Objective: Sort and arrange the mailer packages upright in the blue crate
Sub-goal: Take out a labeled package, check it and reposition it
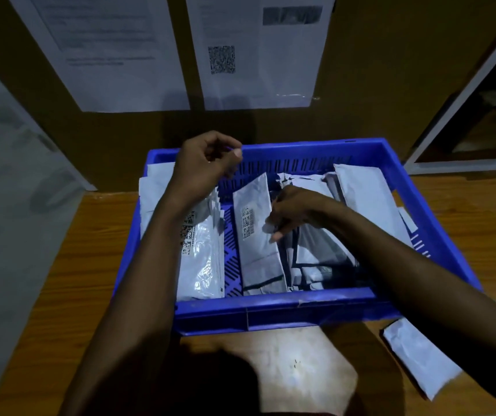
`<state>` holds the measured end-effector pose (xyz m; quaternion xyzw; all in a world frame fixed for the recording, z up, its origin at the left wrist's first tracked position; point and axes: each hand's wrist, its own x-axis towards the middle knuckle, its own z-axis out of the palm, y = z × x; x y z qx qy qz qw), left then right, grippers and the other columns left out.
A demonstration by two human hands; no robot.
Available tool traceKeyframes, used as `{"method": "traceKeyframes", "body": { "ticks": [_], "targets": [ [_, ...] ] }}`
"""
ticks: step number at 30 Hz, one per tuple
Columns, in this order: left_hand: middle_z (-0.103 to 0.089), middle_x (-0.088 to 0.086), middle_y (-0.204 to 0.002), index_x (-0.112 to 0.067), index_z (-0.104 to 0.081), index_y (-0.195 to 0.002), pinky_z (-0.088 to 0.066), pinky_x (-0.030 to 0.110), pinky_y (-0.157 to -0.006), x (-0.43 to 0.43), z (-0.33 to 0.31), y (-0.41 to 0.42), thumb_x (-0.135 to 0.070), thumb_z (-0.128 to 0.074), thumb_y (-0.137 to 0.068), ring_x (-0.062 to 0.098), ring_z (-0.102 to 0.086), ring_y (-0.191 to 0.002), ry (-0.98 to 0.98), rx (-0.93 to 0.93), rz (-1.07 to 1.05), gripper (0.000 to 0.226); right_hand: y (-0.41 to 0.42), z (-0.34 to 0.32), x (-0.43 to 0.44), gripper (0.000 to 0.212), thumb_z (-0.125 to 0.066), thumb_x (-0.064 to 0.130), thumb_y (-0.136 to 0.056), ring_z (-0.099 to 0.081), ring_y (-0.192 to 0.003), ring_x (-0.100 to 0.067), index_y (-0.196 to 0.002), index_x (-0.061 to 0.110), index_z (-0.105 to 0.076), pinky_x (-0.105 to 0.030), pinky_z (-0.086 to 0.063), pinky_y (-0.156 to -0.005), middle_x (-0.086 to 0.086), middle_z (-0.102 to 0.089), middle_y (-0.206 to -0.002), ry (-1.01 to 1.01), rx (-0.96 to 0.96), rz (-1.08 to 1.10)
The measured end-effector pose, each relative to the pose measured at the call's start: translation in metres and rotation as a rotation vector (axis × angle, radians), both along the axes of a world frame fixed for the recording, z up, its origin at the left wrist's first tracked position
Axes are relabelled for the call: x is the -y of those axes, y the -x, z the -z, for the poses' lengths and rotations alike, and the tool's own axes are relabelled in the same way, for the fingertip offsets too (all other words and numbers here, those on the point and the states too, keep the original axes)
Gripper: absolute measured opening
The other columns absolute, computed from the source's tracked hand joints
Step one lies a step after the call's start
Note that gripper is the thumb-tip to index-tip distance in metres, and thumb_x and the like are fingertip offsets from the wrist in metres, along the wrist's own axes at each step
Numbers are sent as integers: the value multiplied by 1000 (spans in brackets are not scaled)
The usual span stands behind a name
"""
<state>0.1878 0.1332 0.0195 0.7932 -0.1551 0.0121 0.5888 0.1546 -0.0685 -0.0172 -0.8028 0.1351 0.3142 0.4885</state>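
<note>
Left hand (207, 163) loosely curled above the crate's far-left corner, thumb and forefinger pinched together; nothing visible between them (too dim to be sure). It hides the tops of the left stack of mailers (201, 250), which lean against the crate's 9 o'clock wall, clear-film faces with barcodes showing.

Right hand (293, 210) reaches into mid-crate, fingers bent down onto the top edge of a labelled white mailer (255, 235) standing roughly upright; whether it grips or only touches, cannot tell. The right forearm covers the mailers (319, 253) behind it, a jumble of dark-edged packets, count unclear.

A larger mailer (364, 193) leans at the 2 o'clock corner.

Blue crate (273, 307) sits on a wooden table (69, 265). One loose mailer (421, 355) lies on the table at 4 o'clock of the crate, partly behind the right arm. Papers (240, 55) on the wall at 12 o'clock, text blurred.
</note>
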Motion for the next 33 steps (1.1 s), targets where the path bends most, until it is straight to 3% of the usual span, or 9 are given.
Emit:
{"method": "traceKeyframes", "body": {
  "ticks": [2,4,10,16,19,23,25,27,33],
  "targets": [
    [-75,3,-98,-17,-71,-107,-63,38,-81,2,1,0,-13,-72,-93,18,-73,-87,-47,6,37,15,2,4,-10,21,-68,-8,-91,-78,-81,-30,-108,-17,-61,-42,-61,-89,-30,-73,-104,21,-39,-33],
    [-74,-2,-103,-20,-71,-109,-62,36,-85,4,1,1,-15,-72,-93,13,-72,-95,-96,20,58,16,4,11,-17,17,-59,-3,-97,-78,-78,-34,-112,-7,-51,-40,-62,-69,-24,-67,-98,88,-66,-95],
    [-74,-1,-100,-15,-72,-108,-60,42,-90,5,2,3,-14,-73,-93,14,-72,-96,-94,18,64,16,8,15,-40,7,-54,7,-99,-71,-59,-20,-95,2,-51,-20,-50,-45,-12,-69,-79,412,81,-320],
    [-74,-4,-101,-17,-72,-110,-60,37,-90,3,-1,2,-16,-72,-94,10,-71,-97,-101,39,39,16,-5,28,-42,29,-66,17,-96,-72,-100,-25,-109,-9,-64,-40,-56,-90,-20,-74,-103,449,54,-406],
    [-74,-4,-101,-19,-72,-108,-60,39,-91,3,1,1,-17,-72,-94,11,-71,-98,-106,35,40,15,5,34,-43,37,-57,27,-101,-62,-117,-32,-122,-4,-62,-36,-51,-94,-21,-65,-123,724,260,-539],
    [-74,-3,-101,-18,-72,-108,-60,42,-92,4,3,1,-17,-72,-94,12,-71,-98,-115,33,49,14,2,53,-48,45,-48,14,-103,-57,-124,-37,-140,-11,-41,-41,-49,-96,-26,-50,-135,841,426,-630],
    [-74,-3,-101,-19,-73,-107,-60,46,-91,3,5,0,-16,-73,-93,14,-71,-100,-102,27,50,14,2,51,-52,63,-59,22,-101,-57,-124,-39,-150,-6,-30,-42,-49,-95,-25,-52,-138,825,393,-735],
    [-74,-2,-101,-20,-73,-106,-60,48,-91,3,6,0,-16,-73,-93,15,-71,-100,-97,21,50,13,3,51,-54,72,-76,38,-90,-58,-121,-36,-145,7,-42,-38,-49,-85,-20,-54,-136,751,291,-822],
    [-75,-2,-99,-23,-73,-103,-59,48,-91,2,10,-2,-18,-73,-92,16,-71,-97,-104,26,69,12,-18,5,-20,30,-71,29,-96,-68,-101,-17,-123,18,-71,-28,-53,-91,0,-72,-117,563,394,-744]
  ]
}}
